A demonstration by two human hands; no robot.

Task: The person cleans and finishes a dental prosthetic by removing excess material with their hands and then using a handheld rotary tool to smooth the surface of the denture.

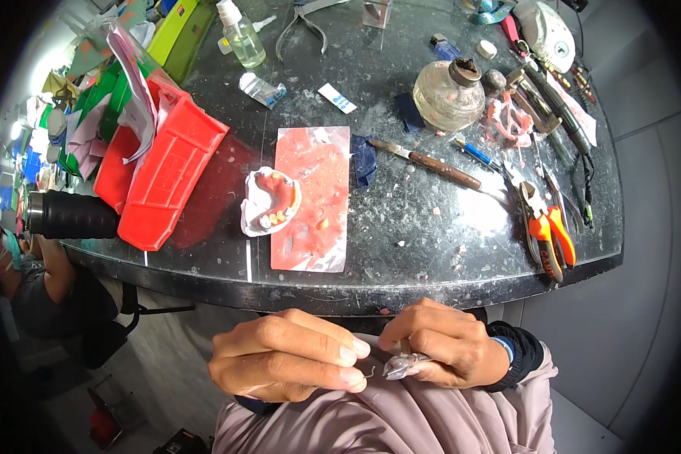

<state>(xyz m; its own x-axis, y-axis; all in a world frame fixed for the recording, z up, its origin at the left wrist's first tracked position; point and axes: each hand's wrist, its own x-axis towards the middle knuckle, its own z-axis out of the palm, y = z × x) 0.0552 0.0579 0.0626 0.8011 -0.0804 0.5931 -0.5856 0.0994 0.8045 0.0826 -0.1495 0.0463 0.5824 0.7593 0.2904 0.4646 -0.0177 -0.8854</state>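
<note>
My left hand [287, 356] pinches a small bent wire [370, 372] between its fingertips, in front of my lap. Close beside it, my right hand [450, 344] is closed on a small crumpled clear plastic bag [399, 366]; what the bag contains cannot be made out. Both hands are just off the table's near edge. Beyond them, a white dental cast [255, 212] with pink wax and several teeth set in it rests against the left side of a pink wax-smeared sheet [310, 250].
A red bin [170, 178] with papers and a black bottle [72, 214] stand left. Orange-handled pliers [548, 231], a wooden-handled wax knife [439, 168] and a glass spirit burner [446, 98] lie or stand right. At far left, another person [60, 295] sits.
</note>
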